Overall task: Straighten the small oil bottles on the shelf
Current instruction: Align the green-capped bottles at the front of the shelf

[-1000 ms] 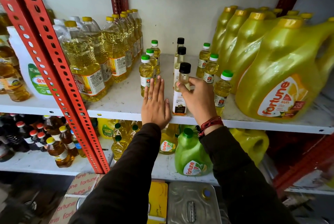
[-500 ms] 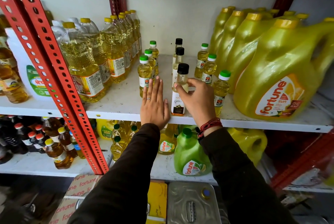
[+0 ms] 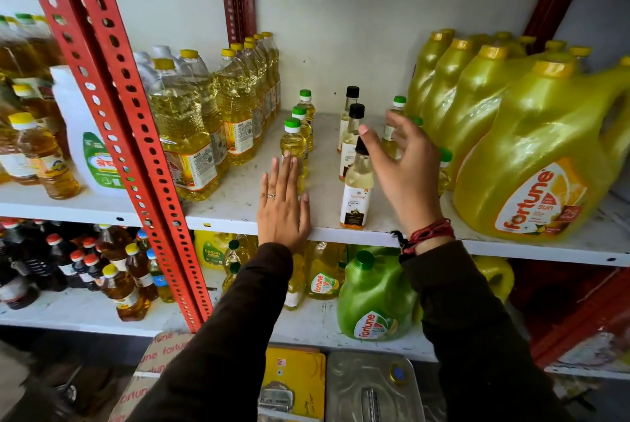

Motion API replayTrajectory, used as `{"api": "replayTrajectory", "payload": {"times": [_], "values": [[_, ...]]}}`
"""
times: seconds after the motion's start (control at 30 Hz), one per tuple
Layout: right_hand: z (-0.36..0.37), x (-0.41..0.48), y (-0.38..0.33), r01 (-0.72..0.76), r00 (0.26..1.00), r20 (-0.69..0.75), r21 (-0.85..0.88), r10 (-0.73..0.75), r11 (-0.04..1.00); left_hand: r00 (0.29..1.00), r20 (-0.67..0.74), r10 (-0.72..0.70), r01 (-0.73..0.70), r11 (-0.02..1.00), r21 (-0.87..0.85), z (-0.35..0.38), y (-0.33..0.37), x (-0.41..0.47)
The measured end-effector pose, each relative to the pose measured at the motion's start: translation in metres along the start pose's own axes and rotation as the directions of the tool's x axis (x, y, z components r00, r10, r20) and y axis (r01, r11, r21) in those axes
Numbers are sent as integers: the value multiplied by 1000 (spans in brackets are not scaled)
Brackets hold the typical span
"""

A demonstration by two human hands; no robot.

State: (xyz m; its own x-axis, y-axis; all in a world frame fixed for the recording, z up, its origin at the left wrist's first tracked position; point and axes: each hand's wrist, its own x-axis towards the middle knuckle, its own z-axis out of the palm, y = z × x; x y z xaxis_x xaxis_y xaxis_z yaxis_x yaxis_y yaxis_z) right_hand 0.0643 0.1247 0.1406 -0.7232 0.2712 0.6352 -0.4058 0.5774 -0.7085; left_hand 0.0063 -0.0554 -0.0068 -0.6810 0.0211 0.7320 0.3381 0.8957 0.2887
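Three rows of small oil bottles stand on the white shelf [image 3: 238, 213]. The left row has green caps, its front bottle [image 3: 292, 142] just beyond my left hand [image 3: 283, 207], which lies flat on the shelf's front edge with fingers together. The middle row has black caps; its front bottle [image 3: 357, 193] stands upright near the edge. My right hand [image 3: 405, 166] hovers just right of that bottle with fingers spread, touching nothing I can see. It covers most of the right green-capped row [image 3: 397, 108].
Large yellow Fortune jugs [image 3: 545, 162] crowd the right of the shelf. Tall clear oil bottles [image 3: 191, 135] fill the left, beside a red perforated upright [image 3: 112, 115]. Below are a green jug [image 3: 375, 295], more bottles, tins and cartons.
My right hand has let go of the front black-capped bottle and lifted up and to the right, fingers opening. The left hand stays flat on the shelf edge.
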Motion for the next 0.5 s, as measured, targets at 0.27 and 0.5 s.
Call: {"api": "replayTrajectory", "payload": {"times": [0.27, 0.5], "values": [[59, 8, -52, 85, 990, 108, 67, -92, 994, 999, 34, -38, 35, 997, 75, -29, -85, -1], [126, 2, -38, -218, 948, 257, 104, 186, 970, 997, 67, 44, -51, 993, 108, -29, -111, 2]]}}
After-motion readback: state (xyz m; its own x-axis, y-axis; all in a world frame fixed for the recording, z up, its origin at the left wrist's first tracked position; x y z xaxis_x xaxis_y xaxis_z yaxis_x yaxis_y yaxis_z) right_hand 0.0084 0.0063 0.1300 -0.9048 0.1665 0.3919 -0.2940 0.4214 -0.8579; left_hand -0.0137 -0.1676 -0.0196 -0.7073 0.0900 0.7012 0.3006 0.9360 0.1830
